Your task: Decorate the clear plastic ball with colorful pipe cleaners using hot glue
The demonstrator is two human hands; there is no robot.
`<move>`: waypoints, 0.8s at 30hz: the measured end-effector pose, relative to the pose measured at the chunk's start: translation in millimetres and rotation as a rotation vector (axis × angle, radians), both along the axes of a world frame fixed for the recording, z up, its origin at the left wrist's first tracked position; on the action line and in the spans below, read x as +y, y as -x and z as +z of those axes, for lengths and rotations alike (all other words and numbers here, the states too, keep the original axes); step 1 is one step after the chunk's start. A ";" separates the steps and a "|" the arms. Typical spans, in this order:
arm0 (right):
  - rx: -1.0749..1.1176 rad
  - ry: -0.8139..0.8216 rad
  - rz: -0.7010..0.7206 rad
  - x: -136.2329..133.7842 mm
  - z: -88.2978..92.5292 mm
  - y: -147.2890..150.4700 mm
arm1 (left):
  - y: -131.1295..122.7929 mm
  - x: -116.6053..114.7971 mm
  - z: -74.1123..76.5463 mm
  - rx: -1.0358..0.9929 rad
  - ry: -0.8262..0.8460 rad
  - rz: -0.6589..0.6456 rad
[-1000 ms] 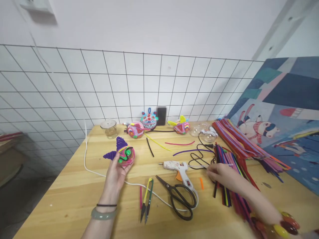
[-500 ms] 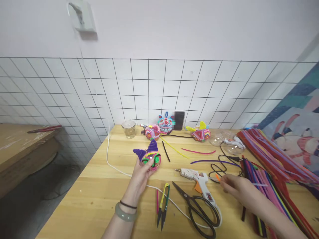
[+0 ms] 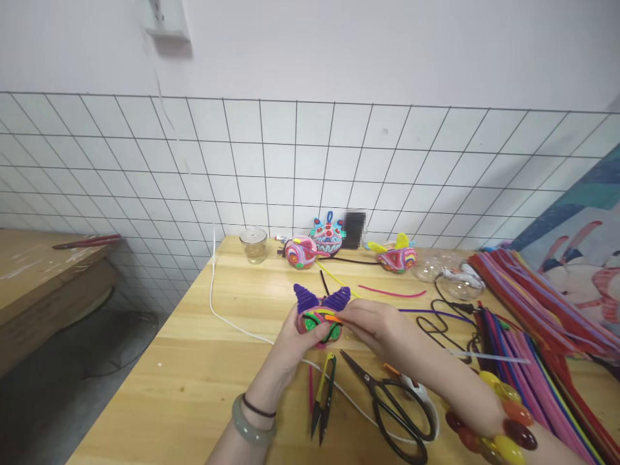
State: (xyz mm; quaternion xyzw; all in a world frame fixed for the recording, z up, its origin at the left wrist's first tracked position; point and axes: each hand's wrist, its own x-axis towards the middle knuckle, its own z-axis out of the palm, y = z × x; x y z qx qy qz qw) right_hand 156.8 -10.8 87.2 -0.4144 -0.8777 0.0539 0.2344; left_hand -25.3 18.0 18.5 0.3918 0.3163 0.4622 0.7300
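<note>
My left hand [image 3: 290,341] is closed around a small round craft ball [image 3: 318,321] wrapped in pink, green and black pipe cleaners, with two purple ears on top. It is held just above the wooden table [image 3: 203,374]. My right hand [image 3: 375,325] pinches a short orange piece [image 3: 333,318] against the ball's front. A jade bangle and a black band sit on my left wrist. A beaded bracelet circles my right wrist.
Black scissors [image 3: 387,403], yellow-green snips [image 3: 323,394] and a white glue gun with its white cable [image 3: 227,323] lie near me. A heap of coloured pipe cleaners [image 3: 537,310] fills the right side. Finished ornaments [image 3: 329,237], a glass jar [image 3: 254,245] and clear shells stand by the wire grid wall.
My right hand came from the pipe cleaner heap, carrying an orange piece to the ball. My left hand turned the ball to face me. The view swung left.
</note>
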 end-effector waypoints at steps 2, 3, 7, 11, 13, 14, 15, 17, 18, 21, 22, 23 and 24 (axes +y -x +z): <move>-0.049 -0.018 0.004 2.8 -3.5 -0.1 | 0.5 -1.9 -0.3 -0.031 0.056 -0.066; -0.069 -0.037 -0.004 3.4 -5.0 -0.1 | 0.7 -3.0 -0.5 -0.052 0.077 -0.097; -0.138 -0.071 -0.038 2.1 -8.0 2.1 | 1.4 -5.4 -1.8 -0.108 0.118 -0.144; -0.178 -0.053 -0.050 0.2 -6.7 4.7 | -0.2 -3.4 -2.5 -0.084 0.159 -0.134; -0.191 -0.058 -0.049 0.0 -6.4 4.9 | -1.6 -2.1 -2.4 -0.056 0.171 -0.126; -0.195 -0.060 -0.047 0.1 -6.7 4.9 | -2.2 -1.8 -2.3 -0.038 0.173 -0.117; -0.199 -0.063 -0.047 0.2 -7.2 4.8 | -2.8 -1.6 -2.3 -0.019 0.174 -0.106; -0.212 -0.078 -0.050 0.4 -9.0 5.0 | -3.3 -1.8 -2.4 0.011 0.173 -0.088; -0.220 -0.090 -0.055 0.5 -10.1 5.4 | -3.4 -2.0 -2.5 0.021 0.170 -0.083; -0.243 -0.124 -0.071 1.0 -14.3 6.8 | -3.2 -2.6 -3.1 0.042 0.159 -0.074; -0.241 -0.132 -0.071 1.2 -16.0 7.2 | -3.3 -2.7 -3.2 0.050 0.156 -0.070; -0.236 -0.136 -0.068 1.5 -17.8 7.4 | -3.5 -2.8 -3.4 0.055 0.152 -0.064; -0.229 -0.142 -0.063 1.8 -19.7 7.5 | -3.8 -2.8 -3.5 0.060 0.150 -0.058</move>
